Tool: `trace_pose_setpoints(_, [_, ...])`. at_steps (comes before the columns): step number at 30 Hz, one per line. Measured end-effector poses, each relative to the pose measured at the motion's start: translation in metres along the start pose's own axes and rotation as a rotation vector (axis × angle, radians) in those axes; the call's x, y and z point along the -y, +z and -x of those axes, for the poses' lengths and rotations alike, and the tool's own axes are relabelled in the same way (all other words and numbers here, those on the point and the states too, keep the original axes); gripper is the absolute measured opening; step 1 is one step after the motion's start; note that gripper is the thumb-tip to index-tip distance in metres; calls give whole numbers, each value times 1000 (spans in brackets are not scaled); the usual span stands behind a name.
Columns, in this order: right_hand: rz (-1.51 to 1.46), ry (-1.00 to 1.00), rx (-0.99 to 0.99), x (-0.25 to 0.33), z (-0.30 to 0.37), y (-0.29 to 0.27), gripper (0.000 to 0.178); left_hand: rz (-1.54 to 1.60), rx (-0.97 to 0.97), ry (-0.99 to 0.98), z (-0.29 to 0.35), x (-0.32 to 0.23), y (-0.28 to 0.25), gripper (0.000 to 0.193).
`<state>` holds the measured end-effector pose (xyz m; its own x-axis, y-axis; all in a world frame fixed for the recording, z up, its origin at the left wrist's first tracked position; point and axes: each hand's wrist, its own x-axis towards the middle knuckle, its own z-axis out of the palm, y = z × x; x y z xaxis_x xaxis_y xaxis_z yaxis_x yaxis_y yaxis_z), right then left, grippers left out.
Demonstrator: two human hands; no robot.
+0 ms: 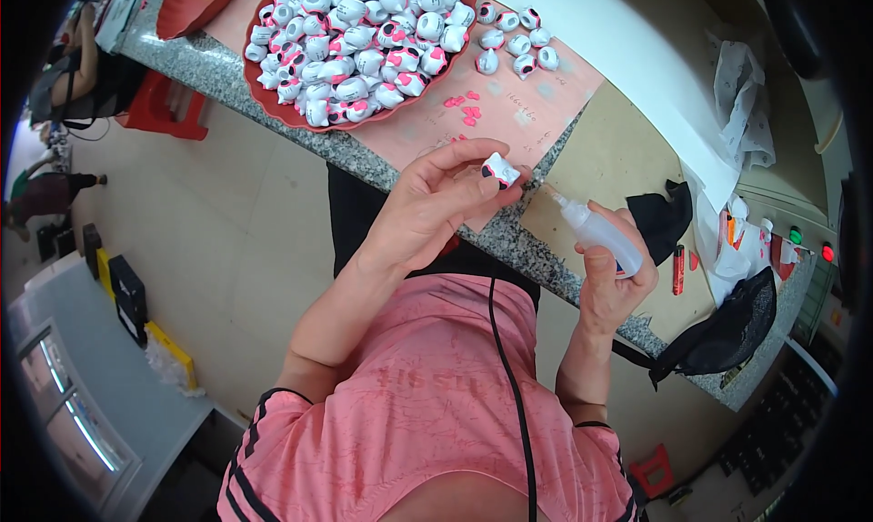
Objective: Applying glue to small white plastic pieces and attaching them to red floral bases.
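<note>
My left hand (pixel 423 199) pinches a small white figurine piece (pixel 499 169) with pink and black markings between thumb and fingers, above the table's near edge. In my right hand (pixel 618 281) is a translucent squeeze bottle (pixel 596 229), tilted so that its thin nozzle points toward the white piece. Nozzle and piece are apart. Beyond my left hand, small flat pink bits (pixel 470 113) lie on a pink paper sheet (pixel 400 140). A red scalloped tray (pixel 296 120) heaped with similar white pieces stands behind them. Several loose pieces (pixel 518 45) sit to its right.
A second red tray (pixel 186 8) stands at the far left. Black cloth (pixel 659 222), a red stick-like item (pixel 678 269) and a black mesh item (pixel 723 331) lie right of my right hand. A black cable (pixel 514 376) hangs down my front. People sit and stand at far left.
</note>
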<state>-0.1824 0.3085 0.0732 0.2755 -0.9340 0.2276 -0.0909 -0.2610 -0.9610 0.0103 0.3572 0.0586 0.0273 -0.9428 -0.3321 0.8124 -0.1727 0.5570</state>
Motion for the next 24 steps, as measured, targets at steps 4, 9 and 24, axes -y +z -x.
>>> trace_pose_setpoints(4, [-11, 23, 8, 0, 1, 1, 36, -13, 11, 99, -2, 6, -3, 29])
trace_pose_setpoints(9, [-6, 52, 24, 1, 1, 4, 33, -120, -4, 190, -3, 8, -2, 30])
trace_pose_setpoints(24, [27, 77, 40, 0, 1, 5, 30, -157, -40, 227, -1, 6, -1, 30])
